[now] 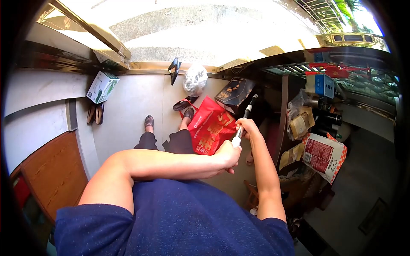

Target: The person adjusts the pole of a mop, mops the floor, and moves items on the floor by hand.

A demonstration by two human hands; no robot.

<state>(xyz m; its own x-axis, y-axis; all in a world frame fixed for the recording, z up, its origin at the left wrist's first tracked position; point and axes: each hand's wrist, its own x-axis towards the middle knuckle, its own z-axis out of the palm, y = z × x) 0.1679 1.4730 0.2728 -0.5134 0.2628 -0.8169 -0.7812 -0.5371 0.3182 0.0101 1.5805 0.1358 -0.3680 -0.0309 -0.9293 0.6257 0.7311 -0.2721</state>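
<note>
My left hand [227, 155] reaches across my body and is closed around the lower, white part of a pole [248, 112]. Farther up the same pole, my right hand [248, 127] has its fingers wrapped around it. The pole slants up and to the right, white and grey with black sections. Its upper end lies against a dark area, and I cannot make out what kind of tool it is. Just left of the hands, a red bag [212, 128] with gold lettering lies on the floor.
Near the doorway are a clear plastic bag [195, 80], a black stand-like object [174, 70] and a black box [235, 92]. A white-green box [102, 87] and brown shoes [95, 114] stand left. Right, shelving holds packets and a white-red bag [324, 156].
</note>
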